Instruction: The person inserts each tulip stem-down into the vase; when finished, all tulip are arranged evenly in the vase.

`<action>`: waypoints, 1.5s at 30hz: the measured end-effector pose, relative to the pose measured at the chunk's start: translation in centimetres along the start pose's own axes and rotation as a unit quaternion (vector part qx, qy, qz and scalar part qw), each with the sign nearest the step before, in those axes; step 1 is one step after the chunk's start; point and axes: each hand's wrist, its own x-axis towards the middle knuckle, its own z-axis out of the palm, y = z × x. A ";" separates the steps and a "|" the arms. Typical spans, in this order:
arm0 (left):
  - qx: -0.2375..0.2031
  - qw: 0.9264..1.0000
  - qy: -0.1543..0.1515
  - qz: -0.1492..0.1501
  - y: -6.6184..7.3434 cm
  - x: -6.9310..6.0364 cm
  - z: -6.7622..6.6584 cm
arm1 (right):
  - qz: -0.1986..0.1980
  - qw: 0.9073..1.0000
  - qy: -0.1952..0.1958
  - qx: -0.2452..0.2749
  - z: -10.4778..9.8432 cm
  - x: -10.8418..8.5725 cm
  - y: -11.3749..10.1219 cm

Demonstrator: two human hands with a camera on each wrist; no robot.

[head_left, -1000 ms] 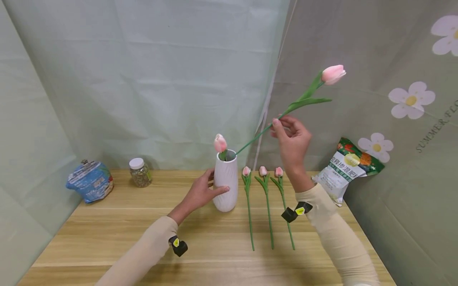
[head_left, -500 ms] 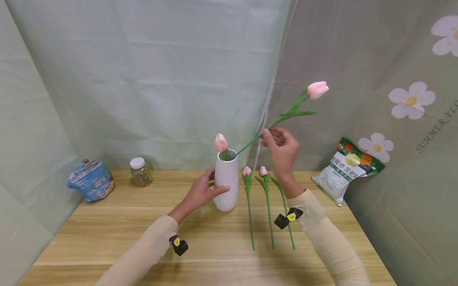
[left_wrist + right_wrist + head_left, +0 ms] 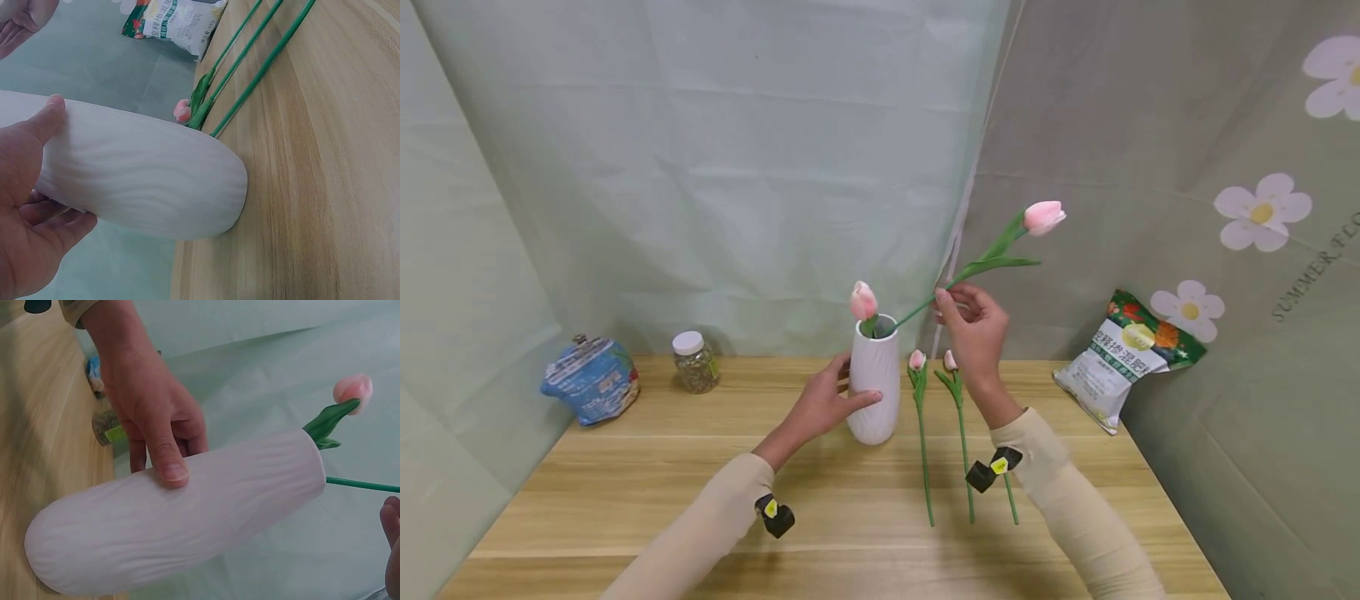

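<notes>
- Fingers (image 3: 970,292) of the right hand (image 3: 977,335) pinch the slanted tulip (image 3: 992,264), stem at the mouth of the vase (image 3: 880,373); loose pinching could drop it.
- Left hand (image 3: 822,403), thumb opposing fingers, grips the vase near the table (image 3: 700,500)'s far edge; slackening could tip it.

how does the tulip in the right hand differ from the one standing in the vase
The held tulip slants well to the right, while the vase tulip stands nearly upright. The right hand pinches the held tulip's stem; the vase tulip is held only by the vase. Much of the held tulip's stem shows, but the vase tulip's is hidden. Both have pink blooms and green leaves.
</notes>
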 end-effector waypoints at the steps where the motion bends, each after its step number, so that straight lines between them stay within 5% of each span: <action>1: 0.001 1.000 0.000 0.003 0.0 0.0 0.0 | 0.001 1.000 -0.001 -0.001 0.0 -0.1 0.1; 12: 0.001 1.000 0.003 0.002 0.4 -0.2 -0.1 | 0.018 1.000 -0.020 -0.012 0.9 -0.6 0.6; 21: -0.001 1.000 0.000 0.002 0.4 -0.2 -0.1 | 0.062 0.992 -0.061 -0.090 1.6 -1.5 1.3; 28: 0.001 1.000 -0.001 -0.001 0.4 -0.2 -0.1 | 0.060 0.984 -0.099 -0.138 2.2 -2.3 -1.0; 45: 0.003 1.000 -0.002 -0.002 0.3 -0.1 -0.1 | 0.062 0.981 -0.123 -0.140 2.0 -2.7 -1.7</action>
